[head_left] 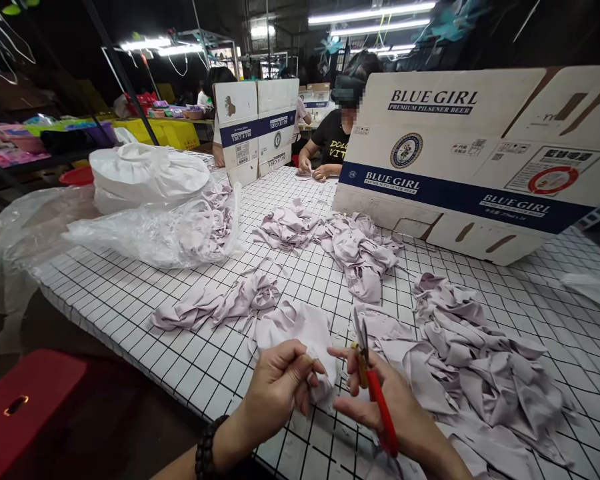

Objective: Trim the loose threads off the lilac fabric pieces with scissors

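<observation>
My left hand point(283, 380), with a dark bead bracelet at the wrist, is closed in a pinch on the edge of a pale lilac fabric piece point(297, 323). The piece hangs over the table just beyond my fingers. Across my right hand point(403, 403) lies a pair of scissors point(381, 412) with red handles, blades pointing up and away. The thumb and index finger of that hand are stretched toward the left hand, while the scissors stay held in the palm. Whether the blades are fully together I cannot tell.
Heaps of lilac fabric point(480, 360) lie to the right, with smaller piles point(355, 250) ahead. A clear plastic bag point(155, 233) stands at left. Cardboard sheets point(460, 140) rise like screens at the back. A co-worker point(330, 143) sits opposite. A red stool point(30, 400) is lower left.
</observation>
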Available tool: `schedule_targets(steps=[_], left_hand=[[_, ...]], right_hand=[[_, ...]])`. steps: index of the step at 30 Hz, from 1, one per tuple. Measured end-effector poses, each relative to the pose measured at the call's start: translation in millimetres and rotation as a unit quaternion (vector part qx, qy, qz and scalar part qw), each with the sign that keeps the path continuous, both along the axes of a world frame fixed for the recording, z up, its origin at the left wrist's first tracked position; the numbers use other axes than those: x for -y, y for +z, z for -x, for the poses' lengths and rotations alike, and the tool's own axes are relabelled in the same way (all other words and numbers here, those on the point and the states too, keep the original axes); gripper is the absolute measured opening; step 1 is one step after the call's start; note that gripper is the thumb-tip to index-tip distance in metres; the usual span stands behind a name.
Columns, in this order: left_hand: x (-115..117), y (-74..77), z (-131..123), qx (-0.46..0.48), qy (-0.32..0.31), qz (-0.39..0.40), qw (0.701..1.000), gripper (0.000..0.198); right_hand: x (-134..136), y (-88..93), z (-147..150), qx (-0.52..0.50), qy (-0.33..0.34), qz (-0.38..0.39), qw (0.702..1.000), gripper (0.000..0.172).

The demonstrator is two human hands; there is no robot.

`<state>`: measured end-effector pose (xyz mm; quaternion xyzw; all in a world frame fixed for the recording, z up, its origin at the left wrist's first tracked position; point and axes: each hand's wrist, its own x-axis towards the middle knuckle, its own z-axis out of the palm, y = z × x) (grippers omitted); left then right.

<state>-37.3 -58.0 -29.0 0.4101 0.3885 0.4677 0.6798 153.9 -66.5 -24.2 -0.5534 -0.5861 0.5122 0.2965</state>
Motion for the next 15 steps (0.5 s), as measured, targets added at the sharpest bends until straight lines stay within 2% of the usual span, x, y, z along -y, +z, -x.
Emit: schedule_targets(steps=[2, 4, 6, 7, 10, 13, 15], left_hand=[[0, -1.4, -1, 0.001, 0.002, -0.005, 1.000, 0.044], [1, -1.4, 0, -0.020, 0.006, -0.023, 1.000, 0.041], [3, -0.9, 6, -0.069, 0.023, -0.055, 0.996, 0.039], [4, -1.3, 12, -0.101, 0.042, -0.072, 0.991, 0.037], [0, -9.2, 35, -0.222, 0.125, -0.103, 0.961, 0.029], [-20, -26.7, 65, -0.344, 0.240, -0.107, 0.901, 0.031], [-39, -38.6, 83, -0.397, 0.300, -0.105, 0.861, 0.034]], right_hand=[[-2, -10.7, 13, -0.043, 0.042, 0.038, 0.997, 0.039], [-12, -18.9, 28, -0.082, 0.060, 0.044, 0.994, 0.030], [-37, -16.1, 37, -0.090, 0.025, 0.011, 0.996, 0.028], [-55, -8.5, 39, -0.080, -0.009, -0.016, 0.997, 0.029], [-129, 38.2, 35, -0.063, -0.096, -0.105, 0.988, 0.020], [-200, 95.0, 27, -0.026, -0.193, -0.205, 0.959, 0.017], [-227, 115.1, 27, 0.003, -0.211, -0.229, 0.950, 0.024]])
